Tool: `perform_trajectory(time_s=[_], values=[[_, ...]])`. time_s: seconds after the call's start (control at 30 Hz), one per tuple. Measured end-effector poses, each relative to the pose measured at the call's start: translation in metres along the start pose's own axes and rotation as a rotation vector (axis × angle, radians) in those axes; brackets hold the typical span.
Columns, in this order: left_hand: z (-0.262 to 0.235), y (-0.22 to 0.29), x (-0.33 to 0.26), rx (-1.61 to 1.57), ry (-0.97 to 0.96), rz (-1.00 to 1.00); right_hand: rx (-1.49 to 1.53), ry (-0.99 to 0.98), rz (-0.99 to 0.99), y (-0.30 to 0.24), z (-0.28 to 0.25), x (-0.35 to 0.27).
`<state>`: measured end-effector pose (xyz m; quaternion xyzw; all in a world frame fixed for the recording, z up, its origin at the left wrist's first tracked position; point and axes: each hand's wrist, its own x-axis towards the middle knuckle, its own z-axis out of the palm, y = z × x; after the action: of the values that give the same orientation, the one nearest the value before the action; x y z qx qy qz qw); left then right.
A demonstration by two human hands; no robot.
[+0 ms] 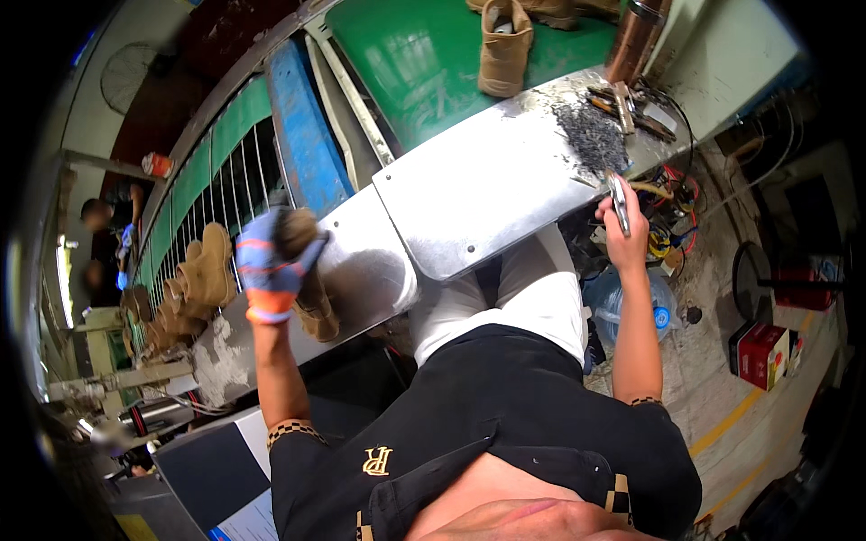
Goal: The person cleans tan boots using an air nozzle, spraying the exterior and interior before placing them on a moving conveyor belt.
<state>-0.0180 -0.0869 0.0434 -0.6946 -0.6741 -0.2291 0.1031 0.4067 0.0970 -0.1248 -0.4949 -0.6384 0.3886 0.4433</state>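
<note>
Steel workbench (487, 194) spread before the seated person, tan boot (311, 293) gripped at its top by the gloved left hand (269, 266) at the bench's left end, slim metal tool (619, 203) clasped in the bare right hand (624, 227) beside a heap of small dark nails (591, 135)

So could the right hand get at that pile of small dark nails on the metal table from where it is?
Probably yes. The right hand is just below the nail pile with nothing between them, though its grip is already full with a metal tool.
</note>
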Motion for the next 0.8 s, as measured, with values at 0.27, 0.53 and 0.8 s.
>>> perform_trajectory(time_s=[0.27,0.53,0.8], values=[[-0.018,-0.016,-0.015,-0.720,0.564,-0.202,0.659,-0.420,0.007,-0.092,0.071,-0.037],[0.025,-0.010,0.027,-0.935,0.242,-0.139,0.472,-0.756,-0.446,-0.180,0.117,-0.017],[0.028,-0.020,0.043,-0.947,0.198,-0.193,0.513,-0.724,-0.474,-0.215,0.165,0.008]])
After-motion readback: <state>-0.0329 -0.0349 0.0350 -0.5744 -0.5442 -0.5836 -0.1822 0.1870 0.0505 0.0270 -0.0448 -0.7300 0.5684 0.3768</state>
